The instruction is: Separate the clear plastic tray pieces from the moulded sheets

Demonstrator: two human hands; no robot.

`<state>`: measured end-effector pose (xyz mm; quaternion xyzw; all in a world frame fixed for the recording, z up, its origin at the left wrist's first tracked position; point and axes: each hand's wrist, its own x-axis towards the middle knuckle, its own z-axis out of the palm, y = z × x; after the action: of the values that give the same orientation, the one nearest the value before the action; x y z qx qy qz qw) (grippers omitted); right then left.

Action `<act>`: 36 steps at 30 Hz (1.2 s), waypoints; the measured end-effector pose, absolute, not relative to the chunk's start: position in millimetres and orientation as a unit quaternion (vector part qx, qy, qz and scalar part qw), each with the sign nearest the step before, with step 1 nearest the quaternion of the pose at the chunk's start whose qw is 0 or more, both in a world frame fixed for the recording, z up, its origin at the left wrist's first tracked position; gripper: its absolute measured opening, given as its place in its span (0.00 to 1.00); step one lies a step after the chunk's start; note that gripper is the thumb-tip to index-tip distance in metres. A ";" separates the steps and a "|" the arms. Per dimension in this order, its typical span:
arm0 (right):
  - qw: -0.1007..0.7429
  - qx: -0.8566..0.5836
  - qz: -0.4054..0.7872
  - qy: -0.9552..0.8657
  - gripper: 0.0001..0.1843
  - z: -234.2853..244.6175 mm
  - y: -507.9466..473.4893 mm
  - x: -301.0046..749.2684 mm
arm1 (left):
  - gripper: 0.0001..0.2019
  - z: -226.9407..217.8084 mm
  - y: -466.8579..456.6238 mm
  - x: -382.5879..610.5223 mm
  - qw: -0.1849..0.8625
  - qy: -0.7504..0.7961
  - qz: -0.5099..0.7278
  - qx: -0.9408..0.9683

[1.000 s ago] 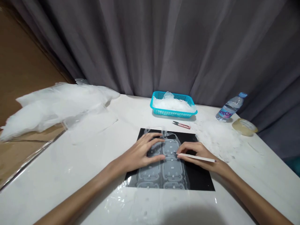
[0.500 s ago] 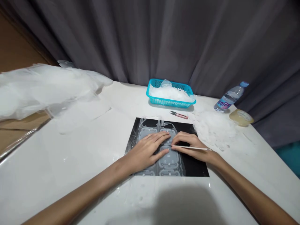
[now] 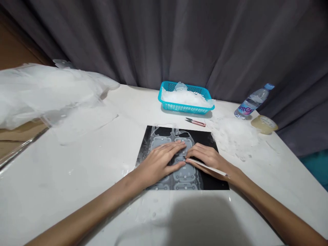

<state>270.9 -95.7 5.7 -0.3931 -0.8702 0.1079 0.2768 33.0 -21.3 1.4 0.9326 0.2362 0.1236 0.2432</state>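
A translucent moulded plastic sheet [image 3: 183, 175], marked with rounded rectangular shapes, lies on a black mat [image 3: 216, 183]. Spread across the sheet, my left hand [image 3: 157, 162] presses it down with its fingers stretched out. My right hand [image 3: 208, 159] pinches a thin white stick [image 3: 211, 168], whose near end lies back toward the wrist. Its tip touches or almost touches the sheet between my two hands; exact contact is too small to make out. Part of the sheet is hidden beneath my left hand.
Behind the mat lie pink-handled thread snips [image 3: 196, 122] and a turquoise basket [image 3: 187, 108] of white translucent pieces. A loose white pile [image 3: 235, 136], a water bottle [image 3: 252, 102] and a tape roll [image 3: 264, 124] are at right. Large plastic bags [image 3: 51, 92] fill the left.
The stick in my right hand has tilted, its rear end dropping lower, and its tip has shifted slightly left. My left hand stays on the sheet. The view has shifted a little.
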 end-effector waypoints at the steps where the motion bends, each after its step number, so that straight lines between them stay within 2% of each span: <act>1: 0.279 -0.388 0.084 -0.874 0.06 3.7 -95.4 269.5 | 0.30 0.6 -21.0 32.6 0.241 0.234 0.126 0.933; 3: 0.282 -0.384 0.061 -0.877 0.05 1.2 -94.7 267.7 | 0.30 -0.9 -20.0 32.2 0.238 0.230 0.130 0.935; 10: 0.237 -0.411 0.093 -0.875 0.08 20.2 -102.2 272.8 | 0.31 -1.6 -18.2 31.8 0.232 0.222 0.128 0.938; 14: 0.230 -0.423 0.097 -0.871 0.06 23.2 -105.5 275.7 | 0.30 -1.5 -18.2 31.7 0.239 0.218 0.130 0.937; 20: 0.269 -0.403 0.013 -0.875 0.04 -1.1 -98.5 268.2 | 0.30 -2.6 -19.7 31.5 0.249 0.221 0.143 0.932; 24: 0.255 -0.407 -0.066 -0.875 0.11 -6.5 -96.2 264.8 | 0.29 -1.7 -21.6 30.7 0.263 0.223 0.145 0.927; 28: 0.226 -0.384 -0.116 -0.888 0.09 -5.8 -94.8 265.8 | 0.34 -3.6 -20.6 30.8 0.271 0.242 0.170 0.916; 36: 0.212 -0.356 -0.086 -0.906 0.08 -2.4 -89.6 267.1 | 0.39 -9.8 -16.6 32.0 0.282 0.264 0.188 0.903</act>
<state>267.1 -89.6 -2.4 -0.3563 -0.9061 -0.0856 0.2116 32.0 -16.6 -9.8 0.9032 0.2641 0.1876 0.2816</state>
